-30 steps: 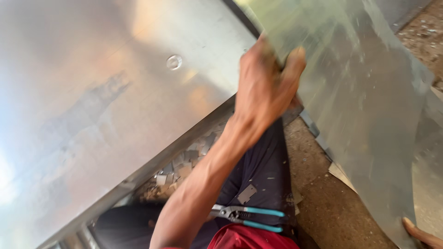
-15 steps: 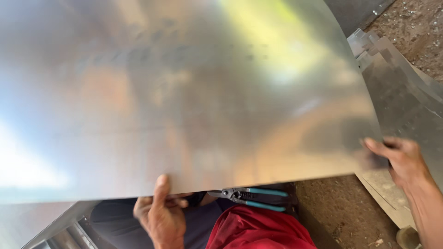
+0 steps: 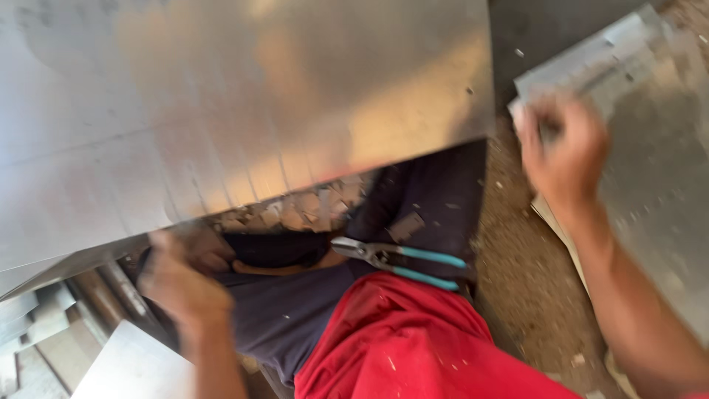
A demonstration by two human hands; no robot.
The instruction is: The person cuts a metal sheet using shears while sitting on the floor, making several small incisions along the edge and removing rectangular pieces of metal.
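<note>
Galvanised sheet metal [image 3: 221, 103] fills the upper left of the view, a big shiny panel running from nine o'clock across to about one o'clock, its lower edge slanting down toward the left. Under that edge, at around eight o'clock, the person's left hand [image 3: 177, 284] sits blurred and curled just below the sheet; whether it actually grips the edge I cannot tell. Strips of scrap metal [image 3: 33, 325] lie stacked at the lower left corner, beside a flat pale offcut [image 3: 133, 366].

Near the centre, a pair of tin snips [image 3: 402, 260] with teal handles rests across the person's lap, on dark trousers [image 3: 436, 199], jaws pointing toward nine o'clock. Red cloth [image 3: 413, 347] spreads below it at six o'clock.

Further right, bare dirt floor [image 3: 521, 288] shows, speckled with small bits. At two o'clock the right hand [image 3: 565, 151] is closed with its fingers clamped on the near corner of a second, duller metal sheet [image 3: 657, 162] that lies toward three o'clock, well apart from the big panel. The forearm runs down to five o'clock.
</note>
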